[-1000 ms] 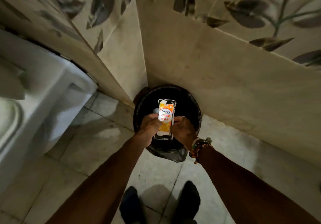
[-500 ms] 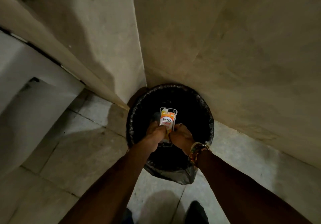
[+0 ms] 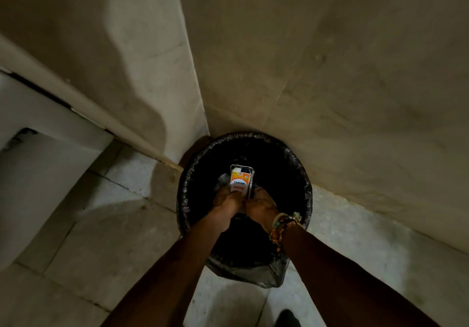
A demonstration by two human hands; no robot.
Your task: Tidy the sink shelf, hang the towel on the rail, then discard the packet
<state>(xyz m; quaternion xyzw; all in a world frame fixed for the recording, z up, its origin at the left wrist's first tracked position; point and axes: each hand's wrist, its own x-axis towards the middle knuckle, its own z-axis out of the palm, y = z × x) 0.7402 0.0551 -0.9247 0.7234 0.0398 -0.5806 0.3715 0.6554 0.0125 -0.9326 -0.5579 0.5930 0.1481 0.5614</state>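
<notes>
Two hands hold packet over corner bin, walls close.

Packet lower half hidden by hands.

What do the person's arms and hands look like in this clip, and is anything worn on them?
Both forearms are bare, with no sleeves or gloves in view. The right hand has a stack of beaded bracelets at the wrist, in orange, brown and pale tones, one light band nearest the hand. The left hand and its wrist carry nothing visible. Rings cannot be made out in this dim light.
</notes>
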